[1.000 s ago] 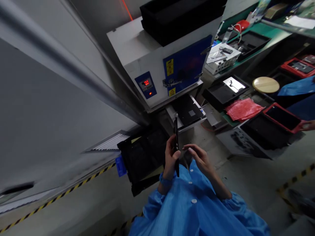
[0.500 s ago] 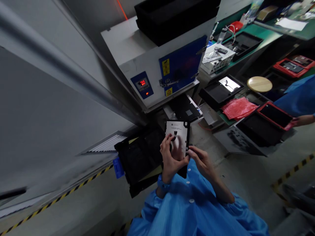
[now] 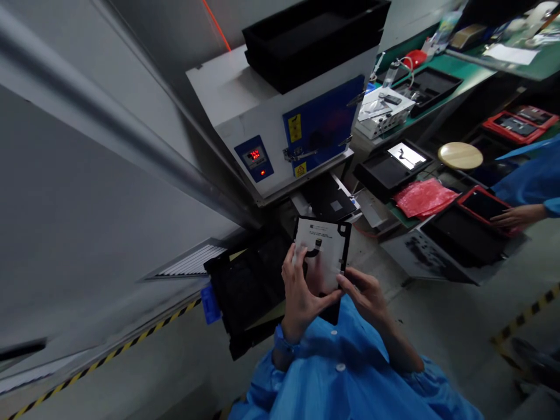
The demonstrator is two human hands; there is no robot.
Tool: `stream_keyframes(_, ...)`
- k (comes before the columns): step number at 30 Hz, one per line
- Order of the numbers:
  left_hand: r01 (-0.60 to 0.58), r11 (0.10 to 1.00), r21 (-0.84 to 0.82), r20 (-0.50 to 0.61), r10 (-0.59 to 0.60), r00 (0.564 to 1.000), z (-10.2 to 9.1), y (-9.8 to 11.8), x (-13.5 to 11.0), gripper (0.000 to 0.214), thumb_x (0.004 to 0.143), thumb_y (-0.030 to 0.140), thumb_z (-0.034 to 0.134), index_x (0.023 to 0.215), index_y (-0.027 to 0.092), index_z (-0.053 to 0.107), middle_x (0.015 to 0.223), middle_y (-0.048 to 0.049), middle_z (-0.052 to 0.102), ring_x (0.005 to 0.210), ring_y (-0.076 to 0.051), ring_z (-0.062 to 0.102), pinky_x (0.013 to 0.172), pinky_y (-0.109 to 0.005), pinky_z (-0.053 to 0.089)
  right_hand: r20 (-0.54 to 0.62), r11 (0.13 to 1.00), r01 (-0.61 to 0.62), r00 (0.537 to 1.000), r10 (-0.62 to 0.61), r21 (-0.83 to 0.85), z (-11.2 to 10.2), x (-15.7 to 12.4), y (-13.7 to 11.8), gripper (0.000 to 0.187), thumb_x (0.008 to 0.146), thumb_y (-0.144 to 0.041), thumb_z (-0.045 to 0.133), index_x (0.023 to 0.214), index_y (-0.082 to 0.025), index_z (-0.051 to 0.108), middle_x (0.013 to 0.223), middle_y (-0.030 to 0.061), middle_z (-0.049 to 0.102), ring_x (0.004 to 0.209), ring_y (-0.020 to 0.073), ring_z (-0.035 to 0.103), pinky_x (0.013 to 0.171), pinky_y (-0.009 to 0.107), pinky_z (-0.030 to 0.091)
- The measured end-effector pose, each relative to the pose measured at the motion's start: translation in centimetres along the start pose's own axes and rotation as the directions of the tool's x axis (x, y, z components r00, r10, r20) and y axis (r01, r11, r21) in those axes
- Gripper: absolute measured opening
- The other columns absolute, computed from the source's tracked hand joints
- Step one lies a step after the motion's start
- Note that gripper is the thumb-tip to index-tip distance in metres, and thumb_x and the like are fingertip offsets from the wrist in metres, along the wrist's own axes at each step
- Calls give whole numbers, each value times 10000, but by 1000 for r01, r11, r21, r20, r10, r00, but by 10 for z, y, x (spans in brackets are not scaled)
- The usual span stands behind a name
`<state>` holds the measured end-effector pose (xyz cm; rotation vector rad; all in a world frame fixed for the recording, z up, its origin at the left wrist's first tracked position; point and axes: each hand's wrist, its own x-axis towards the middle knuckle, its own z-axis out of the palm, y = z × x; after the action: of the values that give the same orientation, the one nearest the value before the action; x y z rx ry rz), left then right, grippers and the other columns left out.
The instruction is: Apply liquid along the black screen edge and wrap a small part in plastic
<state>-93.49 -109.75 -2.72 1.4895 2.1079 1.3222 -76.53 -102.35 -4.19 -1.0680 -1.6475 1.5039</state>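
Observation:
I hold a flat display panel (image 3: pixel 330 256) in front of my chest. Its silver-white back faces up, with a black border, small printed text and a short dark flex cable. My left hand (image 3: pixel 301 294) is closed on its left and lower edge, fingers over the back and thumb stretched along the bottom. At the lower right edge, my right hand (image 3: pixel 365 294) pinches the panel between thumb and fingers; some fingertips are hidden beneath it. To the left of the panel, below my hands, lies a black tray (image 3: pixel 249 286).
A white oven (image 3: pixel 258 128) with a blue door and red digits stands ahead, a black tray (image 3: pixel 315 46) on top. To the right are a round wooden stool (image 3: pixel 461 156), red bags (image 3: pixel 424 198) and a lit screen (image 3: pixel 406 154). A co-worker's hand (image 3: pixel 516 217) touches a red-framed panel (image 3: pixel 483 204).
The display panel has turned slightly and appears larger, showing more of its back. My hands have shifted slightly with it. The co-worker's hand has moved left over the red-framed panel.

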Motion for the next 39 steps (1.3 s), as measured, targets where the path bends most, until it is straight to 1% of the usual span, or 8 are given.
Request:
stream_keyframes(6, 302, 928, -218, -89, -327, 941, -9, -13, 5, 760, 959, 619, 782, 1580, 279, 508, 1621, -193, 570, 1467, -376, 621, 1156, -537, 571, -37, 999, 3, 999, -2, 36, -7, -3, 0, 616, 984, -790, 691, 855, -199, 807, 753, 56, 754, 701, 214, 695, 642, 281, 572)
stream_keyframes(10, 536, 710, -457, 178, -517, 837, -4, -23, 13, 677, 866, 665, 868, 1353, 236, 675, 1215, -124, 799, 1174, -319, 777, 1067, -454, 613, -53, 999, 0, 999, 3, 52, -8, -5, -4, 603, 959, -782, 738, 870, -194, 838, 774, 67, 788, 698, 216, 724, 658, 283, 592)
stream_keyframes(14, 656, 415, -631, 397, -554, 732, 5, -22, 14, 697, 687, 740, 977, 1093, 218, 753, 962, -60, 813, 910, -246, 781, 842, -330, 632, -27, 989, -23, 999, 27, 145, -5, -6, -18, 641, 875, -839, 808, 895, -201, 860, 818, 81, 825, 695, 225, 753, 657, 294, 628)
stream_keyframes(17, 748, 136, -649, 618, -480, 623, 17, -21, 11, 578, 712, 659, 982, 1019, 220, 765, 686, 38, 645, 555, -120, 580, 550, -232, 468, 89, 959, -46, 996, 22, 278, -2, -6, -35, 622, 926, -830, 769, 914, -216, 867, 777, 80, 810, 690, 228, 760, 681, 313, 657)
stream_keyframes(21, 839, -69, -539, 784, -405, 470, 42, -18, 6, 402, 1057, 550, 555, 913, 236, 759, 514, 106, 239, 343, -99, 103, 415, -265, 102, 111, 913, -81, 993, 39, 400, 0, -8, -48, 521, 1006, -728, 751, 925, -224, 858, 790, 75, 798, 667, 222, 742, 672, 332, 654)
stream_keyframes(26, 729, -62, -681, 651, -508, 564, 64, 0, 3, 615, 1189, 395, 207, 1005, 212, 765, 728, 96, 104, 561, -114, -147, 508, -283, 31, -66, 956, -45, 996, 67, 290, -8, -12, -30, 549, 959, -750, 790, 830, -218, 834, 692, 46, 742, 647, 203, 694, 630, 302, 604)
stream_keyframes(30, 645, -51, -763, 579, -497, 646, 52, 16, 13, 646, 1198, 264, 158, 983, 181, 762, 831, 78, 52, 646, -137, -156, 524, -247, 104, -100, 961, -75, 989, 105, 268, -13, -17, -14, 532, 953, -730, 792, 810, -218, 817, 671, 37, 720, 644, 201, 677, 648, 312, 601)
stream_keyframes(39, 647, -110, -754, 578, -579, 575, 35, 47, 29, 774, 1172, 186, 50, 800, 162, 728, 835, 76, 4, 692, -164, -144, 511, -191, 124, -46, 959, -134, 988, 150, 250, -11, -22, -13, 600, 913, -805, 784, 775, -221, 799, 654, 29, 690, 644, 195, 662, 661, 303, 595)
